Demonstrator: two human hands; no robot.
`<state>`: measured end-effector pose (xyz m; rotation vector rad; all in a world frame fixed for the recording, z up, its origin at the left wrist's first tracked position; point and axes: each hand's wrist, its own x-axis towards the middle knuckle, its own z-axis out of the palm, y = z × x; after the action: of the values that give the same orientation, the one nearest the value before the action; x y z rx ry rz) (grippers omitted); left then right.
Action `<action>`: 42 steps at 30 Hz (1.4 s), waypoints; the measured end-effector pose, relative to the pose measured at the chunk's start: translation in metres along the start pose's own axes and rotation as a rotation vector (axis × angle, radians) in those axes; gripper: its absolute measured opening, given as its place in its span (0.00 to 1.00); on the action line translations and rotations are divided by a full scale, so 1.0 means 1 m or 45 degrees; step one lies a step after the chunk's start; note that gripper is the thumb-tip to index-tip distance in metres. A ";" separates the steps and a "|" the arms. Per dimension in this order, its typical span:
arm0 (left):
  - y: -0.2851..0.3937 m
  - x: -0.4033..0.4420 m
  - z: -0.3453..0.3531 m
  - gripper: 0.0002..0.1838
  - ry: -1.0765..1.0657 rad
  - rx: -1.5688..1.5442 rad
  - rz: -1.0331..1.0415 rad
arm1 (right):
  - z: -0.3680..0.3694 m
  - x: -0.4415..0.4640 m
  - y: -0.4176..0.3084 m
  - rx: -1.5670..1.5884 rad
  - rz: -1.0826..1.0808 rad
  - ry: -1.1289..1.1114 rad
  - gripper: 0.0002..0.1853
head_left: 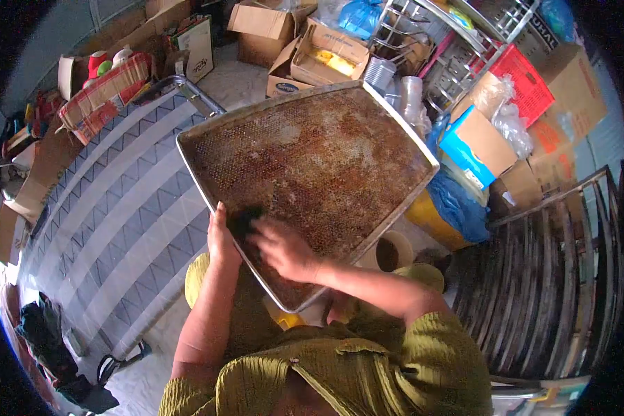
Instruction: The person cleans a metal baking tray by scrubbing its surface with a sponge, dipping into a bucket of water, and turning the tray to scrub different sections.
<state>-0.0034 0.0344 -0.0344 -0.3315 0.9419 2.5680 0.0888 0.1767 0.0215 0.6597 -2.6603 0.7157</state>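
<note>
A large rectangular tray, with a brown, stained, perforated-looking surface and a pale rim, is tilted in front of my body. My left hand grips its left rim, thumb up along the edge. Over the lower left part of the tray, my right hand presses a dark pad against the surface. The pad is partly hidden by the fingers, and its exact shape is unclear.
A striped folding bed lies at the left. Cardboard boxes and a metal rack stand beyond the tray. To the right are a yellow container, a bucket and a slatted metal frame.
</note>
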 end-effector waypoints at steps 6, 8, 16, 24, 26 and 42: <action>0.010 -0.014 0.023 0.21 0.203 -0.031 -0.110 | -0.040 -0.017 0.096 0.356 0.444 -0.051 0.18; 0.018 -0.027 0.041 0.22 0.376 0.074 -0.079 | -0.041 -0.063 0.210 -0.042 0.435 0.354 0.18; 0.006 -0.012 0.015 0.36 0.224 0.299 0.052 | -0.060 -0.084 0.264 -0.408 1.034 0.253 0.19; 0.001 0.000 0.005 0.19 0.103 0.003 0.012 | 0.032 0.048 0.033 0.022 0.097 0.095 0.19; 0.000 0.003 0.000 0.18 -0.010 -0.087 0.003 | 0.014 0.035 0.022 0.037 0.048 0.048 0.19; 0.014 -0.013 0.019 0.30 0.263 0.342 0.116 | -0.100 -0.063 0.075 -0.615 1.419 -0.667 0.26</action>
<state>0.0005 0.0339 -0.0080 -0.4924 1.3886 2.4784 0.1211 0.3102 0.0500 -0.9713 -3.3698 0.0452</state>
